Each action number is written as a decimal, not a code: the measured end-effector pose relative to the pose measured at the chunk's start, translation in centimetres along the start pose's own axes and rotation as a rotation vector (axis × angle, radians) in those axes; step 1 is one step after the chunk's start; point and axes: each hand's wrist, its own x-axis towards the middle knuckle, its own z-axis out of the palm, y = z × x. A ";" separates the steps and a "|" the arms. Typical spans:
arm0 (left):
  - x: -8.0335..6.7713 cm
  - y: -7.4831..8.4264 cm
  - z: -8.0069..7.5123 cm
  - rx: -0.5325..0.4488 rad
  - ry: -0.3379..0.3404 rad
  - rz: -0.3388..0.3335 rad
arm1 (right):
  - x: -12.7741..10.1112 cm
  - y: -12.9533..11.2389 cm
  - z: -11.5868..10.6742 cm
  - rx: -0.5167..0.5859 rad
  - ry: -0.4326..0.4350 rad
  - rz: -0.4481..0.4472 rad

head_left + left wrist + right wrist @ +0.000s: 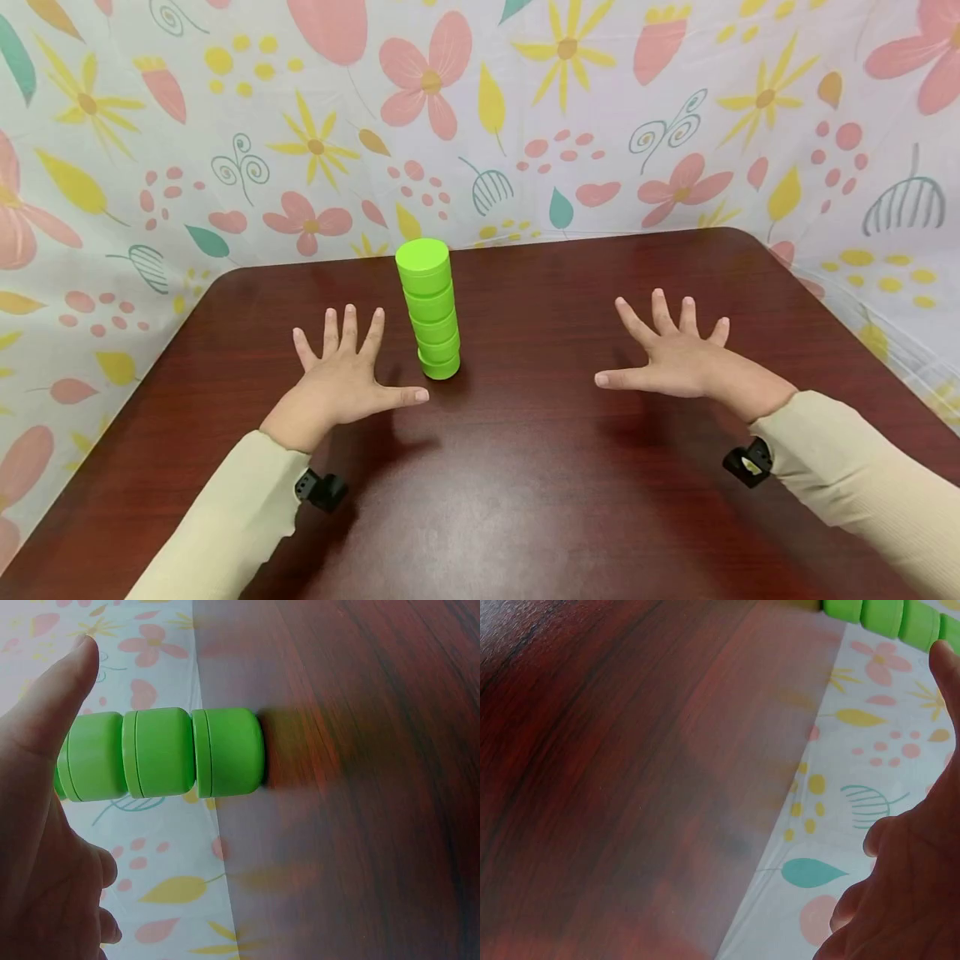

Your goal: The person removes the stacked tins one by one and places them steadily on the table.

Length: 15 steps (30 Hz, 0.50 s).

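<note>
A tower of several green round lidded containers (431, 310) stands upright on the dark wooden table (510, 467), left of its middle. Just left of the tower, my left hand (340, 383) hovers palm down, fingers spread and thumb pointing right, apart from the containers. Lid seams show on the lower containers (232, 752) in the left wrist view, where the thumb (64, 690) hides part of the upper ones. Well to the right of the tower, my right hand (678, 362) is also spread over the table and holds nothing. The right wrist view catches only part of the stack (881, 616).
A white cloth (480, 108) with printed flowers and leaves hangs behind the table and along its sides. The table's rounded back corners (738, 237) meet it. Black wrist cameras (321, 490) sit on both sleeves.
</note>
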 end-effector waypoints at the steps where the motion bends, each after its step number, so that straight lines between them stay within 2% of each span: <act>1: 0.1 0.0 0.0 -0.001 0.001 0.000 | 0.1 0.0 0.0 0.000 -0.001 -0.001; 4: 0.3 -0.1 0.1 -0.010 0.005 0.004 | 0.2 -0.2 0.0 0.006 0.008 -0.012; 7: 0.5 -0.3 0.1 -0.086 0.054 0.026 | 0.4 -0.4 -0.2 0.056 0.072 -0.060; 13: 0.7 -1.0 -0.4 -0.488 0.271 0.151 | 0.8 -1.0 -0.1 0.274 0.337 -0.268; 15: 0.9 -1.1 -0.5 -0.620 0.320 0.182 | 1.1 -1.4 0.1 0.323 0.412 -0.338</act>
